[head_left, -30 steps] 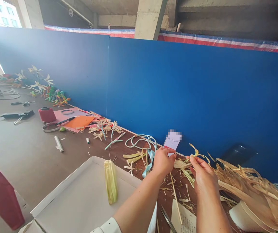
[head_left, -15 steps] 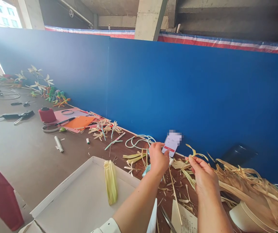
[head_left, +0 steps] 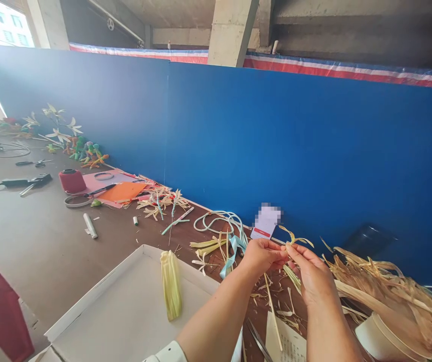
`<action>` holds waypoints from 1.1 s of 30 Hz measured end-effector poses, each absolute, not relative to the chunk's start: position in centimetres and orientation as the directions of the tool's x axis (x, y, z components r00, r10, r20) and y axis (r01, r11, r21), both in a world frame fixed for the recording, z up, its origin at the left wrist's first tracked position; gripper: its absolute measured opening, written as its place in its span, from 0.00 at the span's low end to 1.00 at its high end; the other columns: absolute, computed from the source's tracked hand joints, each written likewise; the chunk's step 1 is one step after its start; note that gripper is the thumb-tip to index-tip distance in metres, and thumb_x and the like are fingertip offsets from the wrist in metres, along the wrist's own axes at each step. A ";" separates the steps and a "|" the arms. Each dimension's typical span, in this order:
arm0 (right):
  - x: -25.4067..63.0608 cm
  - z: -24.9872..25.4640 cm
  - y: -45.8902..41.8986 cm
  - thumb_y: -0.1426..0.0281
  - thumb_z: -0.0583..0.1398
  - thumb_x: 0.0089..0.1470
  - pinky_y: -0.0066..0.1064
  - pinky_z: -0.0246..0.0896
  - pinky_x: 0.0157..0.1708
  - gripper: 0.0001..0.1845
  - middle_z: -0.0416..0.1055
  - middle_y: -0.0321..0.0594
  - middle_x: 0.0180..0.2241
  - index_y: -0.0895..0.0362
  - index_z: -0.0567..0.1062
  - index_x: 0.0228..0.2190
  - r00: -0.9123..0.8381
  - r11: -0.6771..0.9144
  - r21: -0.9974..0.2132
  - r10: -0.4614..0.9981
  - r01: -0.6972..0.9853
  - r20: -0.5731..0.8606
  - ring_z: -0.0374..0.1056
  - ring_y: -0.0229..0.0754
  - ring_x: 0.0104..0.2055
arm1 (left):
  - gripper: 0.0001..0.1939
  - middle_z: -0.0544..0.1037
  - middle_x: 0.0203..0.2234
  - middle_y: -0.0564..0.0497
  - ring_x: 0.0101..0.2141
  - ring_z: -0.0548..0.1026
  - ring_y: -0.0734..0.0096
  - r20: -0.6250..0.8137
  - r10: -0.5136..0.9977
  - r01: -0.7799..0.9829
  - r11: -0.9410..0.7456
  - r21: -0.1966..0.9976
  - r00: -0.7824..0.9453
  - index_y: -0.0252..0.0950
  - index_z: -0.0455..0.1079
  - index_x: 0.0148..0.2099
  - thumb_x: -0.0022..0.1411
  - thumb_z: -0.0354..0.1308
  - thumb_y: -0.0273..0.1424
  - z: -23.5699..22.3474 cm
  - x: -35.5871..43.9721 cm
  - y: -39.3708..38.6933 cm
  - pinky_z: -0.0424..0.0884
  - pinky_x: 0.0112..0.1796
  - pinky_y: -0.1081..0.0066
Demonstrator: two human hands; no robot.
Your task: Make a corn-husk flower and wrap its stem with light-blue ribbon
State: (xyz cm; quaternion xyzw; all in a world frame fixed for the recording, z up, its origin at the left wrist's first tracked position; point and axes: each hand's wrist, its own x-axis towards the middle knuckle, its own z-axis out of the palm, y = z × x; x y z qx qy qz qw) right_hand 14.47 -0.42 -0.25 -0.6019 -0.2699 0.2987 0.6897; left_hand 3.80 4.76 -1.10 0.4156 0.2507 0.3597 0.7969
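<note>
My left hand (head_left: 261,255) and my right hand (head_left: 311,271) meet fingertip to fingertip above the brown table (head_left: 42,241), both pinching a thin dried straw strip (head_left: 294,238) whose curled ends stick up toward the blue partition (head_left: 314,151). A phone (head_left: 266,222) leans against the partition just behind my left hand. Loose straw scraps lie under both hands, and a big heap of dried straw (head_left: 385,291) spreads to the right of my right hand.
A white shallow box (head_left: 98,306) holds a pale green folded bundle (head_left: 171,289). Scissors (head_left: 259,342) and a printed paper (head_left: 287,344) lie near my arms, with a white bowl (head_left: 379,342) at right. Light-blue ribbon loops (head_left: 221,221), orange paper (head_left: 123,190), a red spool (head_left: 71,180) and straw flowers (head_left: 59,133) sit farther left.
My left hand left the phone, which it touched half a second ago, and came back right to the straw strip held by my right hand. The view shifted slightly.
</note>
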 end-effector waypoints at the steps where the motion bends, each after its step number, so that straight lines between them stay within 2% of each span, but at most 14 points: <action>1: 14.5 -0.2 -0.4 0.63 0.73 0.25 0.22 0.62 0.23 0.23 0.75 0.37 0.25 0.58 0.77 0.28 0.679 0.095 -0.992 0.734 -0.088 0.010 0.67 0.34 0.24 | 0.16 0.75 0.21 0.50 0.23 0.72 0.76 -0.107 0.784 -0.363 0.398 0.843 0.612 0.29 0.70 0.29 0.41 0.70 0.33 -1.0 3.9 4.7 0.71 0.31 0.71; 6: 14.4 -0.1 -0.4 0.63 0.73 0.23 0.21 0.62 0.23 0.23 0.75 0.37 0.26 0.58 0.78 0.27 0.690 0.079 -0.993 0.723 -0.091 -0.006 0.66 0.33 0.24 | 0.09 0.74 0.21 0.51 0.23 0.71 0.76 -0.092 0.813 -0.325 0.330 0.886 0.576 0.31 0.71 0.29 0.47 0.65 0.30 -1.3 4.4 4.7 0.71 0.31 0.71; 12: 14.7 -0.4 -0.3 0.63 0.73 0.26 0.21 0.62 0.21 0.22 0.74 0.35 0.22 0.58 0.78 0.27 0.712 0.046 -0.997 0.702 -0.069 -0.017 0.67 0.35 0.23 | 0.09 0.76 0.22 0.50 0.22 0.68 0.76 0.056 0.877 -0.071 -0.025 0.997 0.477 0.33 0.75 0.31 0.50 0.60 0.33 -2.3 4.5 5.0 0.65 0.26 0.75; 16: 15.0 -0.8 -0.4 0.63 0.72 0.27 0.23 0.64 0.21 0.20 0.74 0.38 0.23 0.59 0.78 0.27 0.693 0.027 -0.996 0.720 -0.080 -0.036 0.69 0.37 0.23 | 0.10 0.75 0.22 0.51 0.22 0.67 0.76 0.097 0.868 0.022 -0.124 0.992 0.487 0.34 0.77 0.32 0.50 0.59 0.34 -2.3 4.0 5.2 0.61 0.25 0.76; 20: 15.0 -0.8 -0.6 0.65 0.72 0.26 0.25 0.66 0.22 0.20 0.75 0.39 0.25 0.59 0.77 0.26 0.670 0.040 -0.995 0.742 -0.096 -0.035 0.69 0.38 0.24 | 0.13 0.72 0.20 0.52 0.21 0.65 0.77 0.024 0.833 0.017 -0.040 0.999 0.553 0.33 0.77 0.32 0.49 0.61 0.38 -1.6 3.0 5.2 0.64 0.27 0.74; 23: 14.9 -0.6 -0.6 0.65 0.72 0.26 0.24 0.66 0.23 0.20 0.74 0.38 0.24 0.59 0.77 0.26 0.652 0.049 -0.993 0.757 -0.109 -0.035 0.69 0.37 0.24 | 0.16 0.73 0.22 0.52 0.24 0.68 0.77 -0.015 0.770 -0.126 0.124 0.984 0.637 0.31 0.76 0.35 0.49 0.63 0.40 -1.2 2.4 5.3 0.68 0.32 0.72; 27: 14.7 -0.4 -0.7 0.66 0.73 0.23 0.21 0.64 0.22 0.20 0.74 0.38 0.23 0.60 0.77 0.25 0.630 0.040 -0.989 0.775 -0.139 -0.057 0.67 0.35 0.25 | 0.18 0.73 0.23 0.52 0.25 0.71 0.77 -0.017 0.740 -0.292 0.287 0.912 0.673 0.30 0.72 0.32 0.40 0.70 0.36 -1.1 2.3 5.3 0.70 0.36 0.70; 33: 14.7 0.2 -1.0 0.68 0.74 0.22 0.23 0.66 0.27 0.22 0.75 0.40 0.29 0.59 0.78 0.26 0.543 0.016 -0.962 0.828 -0.272 -0.140 0.68 0.37 0.30 | 0.20 0.72 0.20 0.53 0.23 0.72 0.77 0.012 0.744 -0.391 0.338 0.856 0.668 0.30 0.67 0.29 0.36 0.71 0.33 -0.6 2.3 5.1 0.71 0.35 0.69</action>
